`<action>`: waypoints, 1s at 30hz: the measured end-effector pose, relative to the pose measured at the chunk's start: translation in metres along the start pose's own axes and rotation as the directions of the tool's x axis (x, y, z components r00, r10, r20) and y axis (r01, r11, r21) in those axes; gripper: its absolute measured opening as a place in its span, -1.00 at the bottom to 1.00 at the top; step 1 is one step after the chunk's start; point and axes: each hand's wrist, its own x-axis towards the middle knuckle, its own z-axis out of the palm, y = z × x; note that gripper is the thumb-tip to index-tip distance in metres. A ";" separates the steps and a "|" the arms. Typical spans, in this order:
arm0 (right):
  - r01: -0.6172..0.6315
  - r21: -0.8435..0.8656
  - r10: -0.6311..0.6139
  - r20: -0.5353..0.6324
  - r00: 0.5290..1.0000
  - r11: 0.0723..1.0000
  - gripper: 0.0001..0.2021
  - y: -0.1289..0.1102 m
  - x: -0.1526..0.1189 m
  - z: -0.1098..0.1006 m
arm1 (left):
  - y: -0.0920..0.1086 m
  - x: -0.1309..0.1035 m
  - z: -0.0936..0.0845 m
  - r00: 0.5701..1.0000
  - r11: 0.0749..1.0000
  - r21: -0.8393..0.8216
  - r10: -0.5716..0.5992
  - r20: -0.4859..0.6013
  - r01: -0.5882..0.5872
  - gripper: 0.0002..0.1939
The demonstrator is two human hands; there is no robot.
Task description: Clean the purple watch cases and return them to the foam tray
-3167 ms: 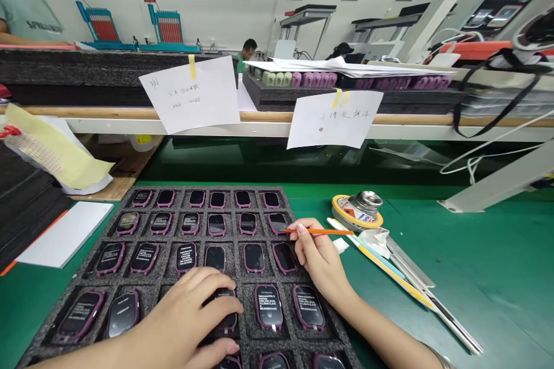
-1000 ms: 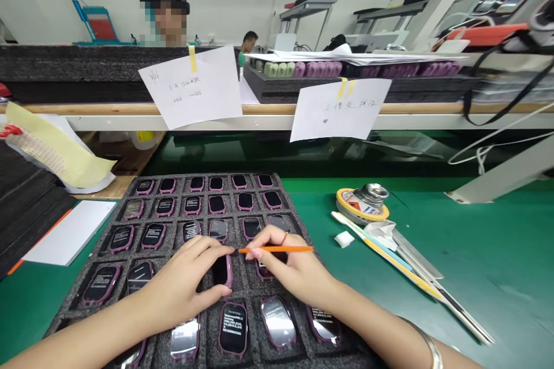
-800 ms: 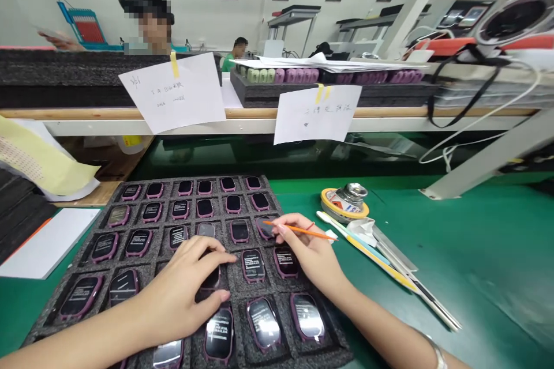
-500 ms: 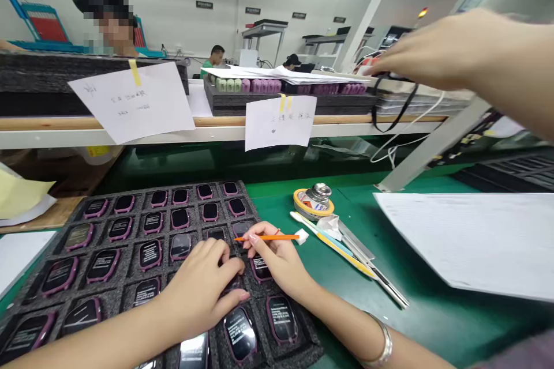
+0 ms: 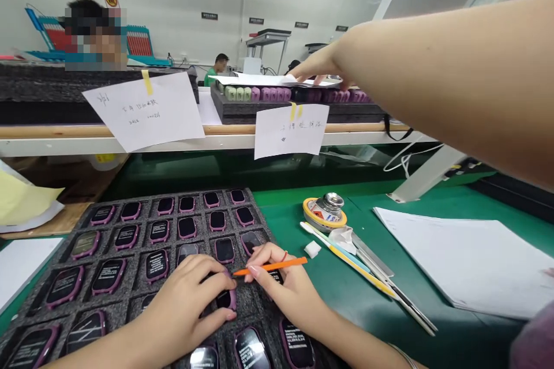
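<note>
A dark foam tray [image 5: 56,242] holds rows of purple-framed smartwatch bodies without straps, many with lit text on their screens. My left hand [image 5: 197,294] is closed over one purple smartwatch [image 5: 227,298], its thumb and fingers on the frame, and partly covers it. In my right hand [image 5: 281,277], pinched between thumb and fingers, is a slim orange pointed stick [image 5: 285,264]. The stick's tip points left, close to the upper edge of the held smartwatch; whether it touches cannot be made out. My right hand hides part of another watch below it.
Right of the tray lie a white cube [image 5: 312,249], a metal-topped dispenser in yellow tape [image 5: 324,211], a toothbrush [image 5: 350,259], metal tweezers [image 5: 411,300] and papers [image 5: 467,253]. A co-worker's arm [image 5: 424,63] reaches across to the shelf [image 5: 225,132], which holds watch trays.
The co-worker's arm has swung left onto the papers over the shelf tray. The smartwatch now shows between my left fingers. The orange stick has tilted, and its rear end is clear of the white cube.
</note>
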 end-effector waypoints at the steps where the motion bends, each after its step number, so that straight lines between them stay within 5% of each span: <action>1: 0.012 -0.006 -0.012 0.014 1.000 1.000 -0.81 -0.001 -0.001 0.001 | 0.000 0.000 0.001 1.000 1.000 0.010 0.018 -0.014 -0.018 -0.79; 8: 0.048 -0.014 -0.047 0.045 0.998 0.999 -0.79 0.000 -0.001 0.002 | 0.001 -0.002 0.005 0.999 1.000 -0.018 0.004 -0.035 -0.004 -0.74; 15: 0.080 -0.034 -0.077 0.080 0.994 0.996 -0.81 0.003 0.000 0.003 | 0.000 -0.002 0.005 0.990 0.983 -0.124 -0.140 -0.009 0.138 -0.41; 25: 0.058 -0.057 -0.052 0.108 0.993 0.997 -0.78 0.002 -0.001 0.002 | 0.000 0.005 0.003 0.980 0.966 -0.165 -0.196 0.021 0.197 -0.35; 30: 0.056 -0.045 -0.053 0.067 0.996 0.997 -0.78 -0.002 -0.001 0.003 | 0.002 0.002 -0.001 0.989 0.983 -0.114 -0.137 0.064 0.143 -0.53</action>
